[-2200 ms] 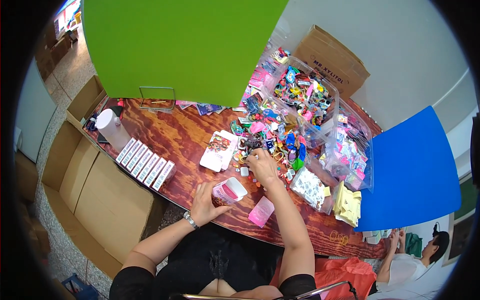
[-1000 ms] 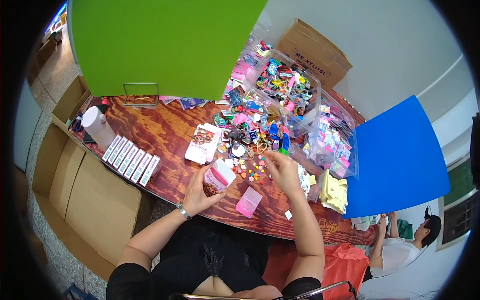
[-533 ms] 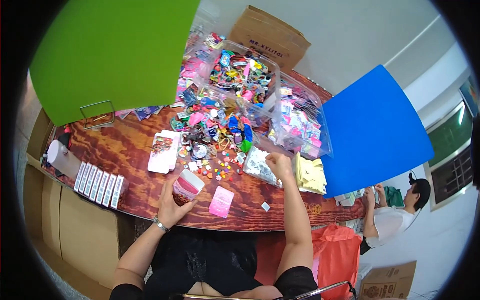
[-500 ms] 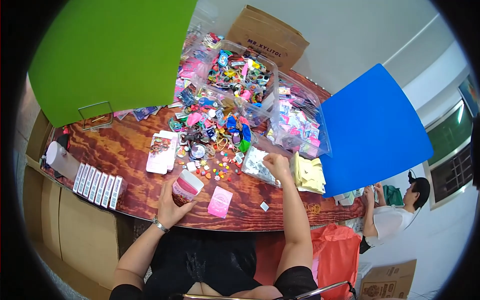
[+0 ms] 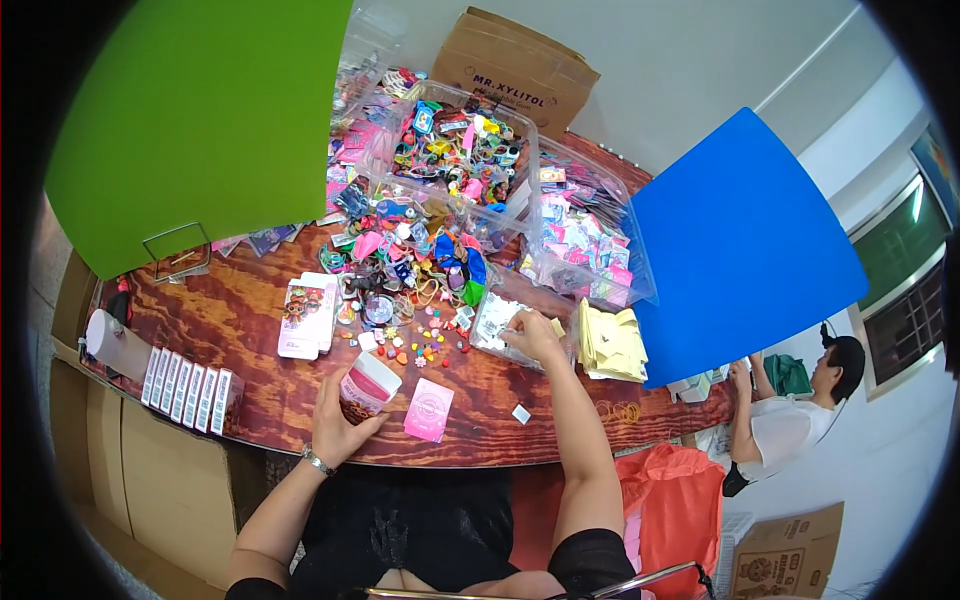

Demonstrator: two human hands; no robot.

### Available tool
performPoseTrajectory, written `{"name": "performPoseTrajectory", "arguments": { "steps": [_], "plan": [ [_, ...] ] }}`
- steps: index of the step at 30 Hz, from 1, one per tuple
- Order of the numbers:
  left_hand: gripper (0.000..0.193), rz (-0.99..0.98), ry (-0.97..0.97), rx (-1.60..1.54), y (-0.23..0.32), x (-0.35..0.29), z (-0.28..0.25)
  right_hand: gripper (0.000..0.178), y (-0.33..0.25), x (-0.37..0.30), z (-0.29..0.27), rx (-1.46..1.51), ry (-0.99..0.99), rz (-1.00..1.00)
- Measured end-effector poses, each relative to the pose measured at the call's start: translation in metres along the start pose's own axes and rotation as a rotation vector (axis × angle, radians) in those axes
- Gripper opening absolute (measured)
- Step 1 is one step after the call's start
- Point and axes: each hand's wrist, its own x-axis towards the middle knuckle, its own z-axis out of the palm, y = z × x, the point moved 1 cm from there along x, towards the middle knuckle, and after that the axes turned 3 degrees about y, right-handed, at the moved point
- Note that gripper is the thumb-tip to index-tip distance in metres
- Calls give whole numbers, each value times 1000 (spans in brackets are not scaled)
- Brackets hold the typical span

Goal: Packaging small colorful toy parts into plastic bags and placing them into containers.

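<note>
We hold an open pink-and-white cardboard box (image 5: 368, 387) in our left hand (image 5: 342, 425), over the reddish-brown wooden counter (image 5: 268, 392). Our right hand (image 5: 535, 336) is at the small white pieces (image 5: 491, 321); whether its fingers grip any, we cannot tell.

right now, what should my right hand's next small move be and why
Probably pinch a single piece from the small white pieces and lift it clear. The right hand is down at that pile with its fingers bent, though whether it already grips one is hard to tell. Meanwhile the left hand holds the pink carton with its top open.
</note>
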Motion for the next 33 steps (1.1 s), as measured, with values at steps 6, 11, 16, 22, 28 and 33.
{"name": "performPoseTrajectory", "arguments": {
  "steps": [6,11,16,22,28,33],
  "plan": [
    [84,4,-8,2,-3,0,-2,27,-10,-4,-20,199,16,62],
    [85,1,-7,8,-7,-2,-1,22,-13,0,-42,209,-44,129],
    [83,4,-7,-40,-1,2,-1,20,8,8,-57,195,-2,26],
    [82,-5,7,-35,-5,0,-4,19,5,13,-85,-35,117,33],
    [82,-2,8,-30,-5,0,-1,18,20,12,-51,-483,-74,131],
    [85,22,4,1,-10,-3,1,22,23,7,-41,-501,-45,249]
  ]
}}
